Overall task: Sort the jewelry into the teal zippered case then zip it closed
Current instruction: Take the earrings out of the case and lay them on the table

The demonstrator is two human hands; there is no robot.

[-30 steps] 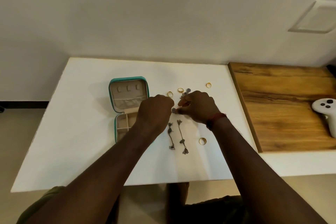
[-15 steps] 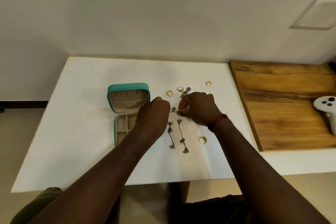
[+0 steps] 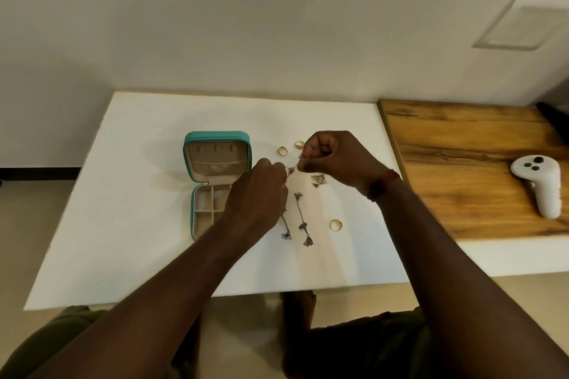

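Note:
The teal zippered case (image 3: 217, 136) lies open on the white table (image 3: 129, 224), lid propped up, beige compartments showing. My left hand (image 3: 257, 194) and my right hand (image 3: 332, 158) both pinch a small silver earring (image 3: 294, 168) between them, lifted just above the table. Two long silver dangling earrings (image 3: 301, 220) lie below my hands, the left one partly hidden by my left hand. Another silver piece (image 3: 318, 179) lies under my right wrist. Gold rings sit at the top (image 3: 282, 150), beside my right hand (image 3: 299, 144) and at the lower right (image 3: 336, 225).
A wooden board (image 3: 455, 163) adjoins the table on the right, with a white game controller (image 3: 537, 184) on it. A wall runs behind the table. My knees show below the table's front edge.
My right hand has risen and moved up-right, lifting the small earring off the table while my left hand keeps hold of its other end. The case lid tipped forward, then back to upright.

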